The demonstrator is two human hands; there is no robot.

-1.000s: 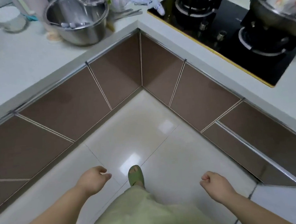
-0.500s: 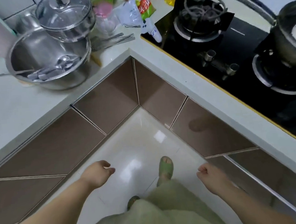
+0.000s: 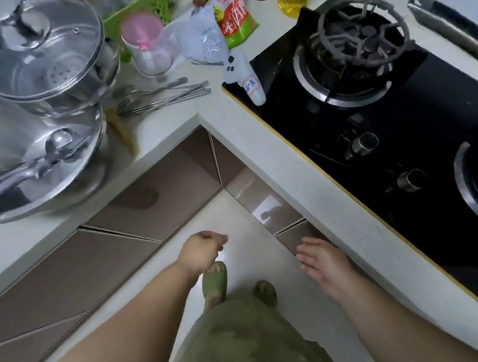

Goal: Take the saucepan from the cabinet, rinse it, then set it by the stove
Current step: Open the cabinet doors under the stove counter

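On the table (image 3: 169, 135) at the far left we note a steel bowl (image 3: 35, 171) holding ladles, with a lidded pot (image 3: 41, 54) stacked above it; we judge this a drying or storage pile, not the task's item. Loose cutlery (image 3: 162, 96) lies just beside it. Below, the cabinet doors (image 3: 66, 279) along the left run are all closed. The saucepan is not in view; we judge it is behind one of these doors, so the first step is not yet done.

The left hand (image 3: 201, 253) hangs over the floor (image 3: 234, 210), its grip loosely curled and holding nothing. The right hand (image 3: 322, 259) is spread, fingers extended, holding nothing, close to the edge of a door (image 3: 298, 233) under the stove (image 3: 371, 109). We judge this placement suits pulling that door open.

At far right, one burner (image 3: 355, 41) stands bare.
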